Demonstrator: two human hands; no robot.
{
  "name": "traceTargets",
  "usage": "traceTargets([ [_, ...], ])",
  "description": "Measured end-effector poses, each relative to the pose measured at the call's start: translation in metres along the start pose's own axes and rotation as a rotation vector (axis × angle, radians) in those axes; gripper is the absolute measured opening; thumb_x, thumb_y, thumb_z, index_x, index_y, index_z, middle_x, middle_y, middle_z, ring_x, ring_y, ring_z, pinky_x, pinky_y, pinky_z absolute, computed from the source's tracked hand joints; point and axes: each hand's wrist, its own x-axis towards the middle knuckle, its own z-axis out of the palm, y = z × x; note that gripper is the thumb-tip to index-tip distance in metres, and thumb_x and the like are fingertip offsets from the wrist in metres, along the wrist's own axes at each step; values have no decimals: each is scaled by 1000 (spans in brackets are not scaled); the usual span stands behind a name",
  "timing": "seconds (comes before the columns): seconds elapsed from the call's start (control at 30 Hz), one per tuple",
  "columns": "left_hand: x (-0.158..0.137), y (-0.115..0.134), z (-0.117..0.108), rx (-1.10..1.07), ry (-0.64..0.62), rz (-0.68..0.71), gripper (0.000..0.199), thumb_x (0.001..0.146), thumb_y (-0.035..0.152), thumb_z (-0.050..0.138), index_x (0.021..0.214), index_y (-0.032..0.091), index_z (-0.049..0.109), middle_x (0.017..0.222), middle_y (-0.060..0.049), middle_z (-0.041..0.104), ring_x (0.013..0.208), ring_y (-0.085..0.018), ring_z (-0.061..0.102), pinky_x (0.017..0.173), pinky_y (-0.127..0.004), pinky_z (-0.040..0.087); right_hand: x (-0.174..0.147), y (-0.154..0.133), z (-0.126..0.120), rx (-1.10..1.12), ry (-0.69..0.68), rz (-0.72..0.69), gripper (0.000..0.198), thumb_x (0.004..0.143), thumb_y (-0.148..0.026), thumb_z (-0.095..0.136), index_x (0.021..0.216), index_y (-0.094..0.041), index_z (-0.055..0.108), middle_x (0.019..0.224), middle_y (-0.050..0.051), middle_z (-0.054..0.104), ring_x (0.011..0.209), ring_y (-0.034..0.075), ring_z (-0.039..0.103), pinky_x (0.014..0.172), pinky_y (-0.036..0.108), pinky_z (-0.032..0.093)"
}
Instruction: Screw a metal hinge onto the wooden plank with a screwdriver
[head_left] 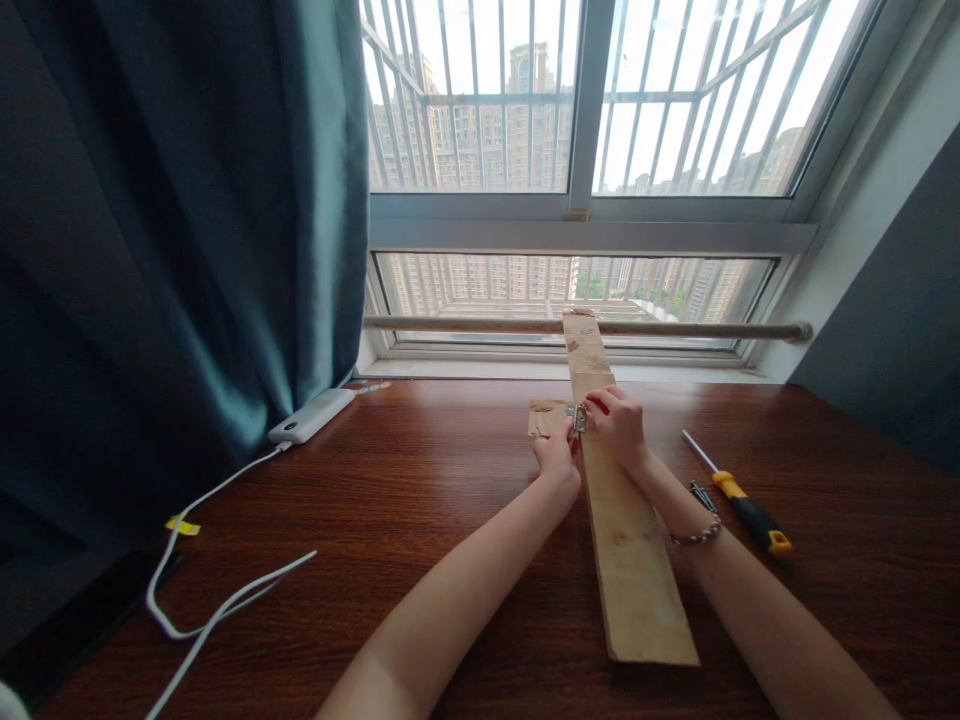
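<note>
A small metal hinge point(576, 418) sits at the joint between a short piece of wood point(547, 415) and a long, pale wooden board point(630, 540). My left hand point(559, 460) is closed at the near side of the short piece, thumb and fingers against the hinge. From the right, my right hand point(619, 422) reaches over the long board with its fingertips pinched together at the hinge's right edge; anything between them is too small to make out. The long board runs away from me, its far end near the window rail.
To the right lie a yellow-and-black screwdriver point(750, 510) and several screws point(702, 495) on the brown table point(420, 480). On the left are a white power bank point(313, 415), its white cable point(214, 490) and a blue curtain point(315, 200). A rail point(697, 329) crosses before the window.
</note>
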Motion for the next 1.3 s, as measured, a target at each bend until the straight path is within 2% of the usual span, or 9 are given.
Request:
traceTargets([
  [0.17,2,-3,-1,-12,-17,-5,19,59,4,68,72,12,56,68,-5,66,59,-14,64,53,-23,50,0,-5,-2,-3,1,6,17,79,-18,49,72,-16,64,72,4,58,65,14,53,62,25,41],
  [0.37,-1,-3,0,-20,-18,4,17,59,1,67,71,10,58,68,-8,66,56,-15,63,52,-25,51,0,-5,-2,-16,18,46,16,78,-17,49,71,-16,63,72,4,58,60,13,52,58,24,41],
  [0.6,5,-5,-1,-27,-22,24,23,59,2,70,70,13,53,67,-4,65,56,-15,64,56,-27,53,-2,-1,1,-45,-19,-38,17,80,-18,49,70,-18,62,71,4,58,65,15,53,62,25,41],
  [0.8,10,-7,-3,-5,-28,37,23,60,3,71,71,13,54,69,-4,65,59,-14,64,56,-25,52,-2,-1,1,-46,-34,-42,17,80,-18,49,71,-18,63,74,4,59,67,14,54,64,25,42],
  [1.03,9,-8,-3,7,-17,73,17,61,5,70,72,11,58,70,-6,66,57,-13,63,55,-24,51,0,2,4,25,-38,-2,16,79,-18,51,76,-17,66,76,4,60,65,13,57,61,24,46],
  [1.3,-3,-1,0,-67,-59,32,17,62,2,67,73,12,57,69,-6,66,55,-14,62,54,-25,50,1,8,6,53,-100,55,14,75,-16,54,82,-17,66,81,4,65,62,13,61,61,25,49],
])
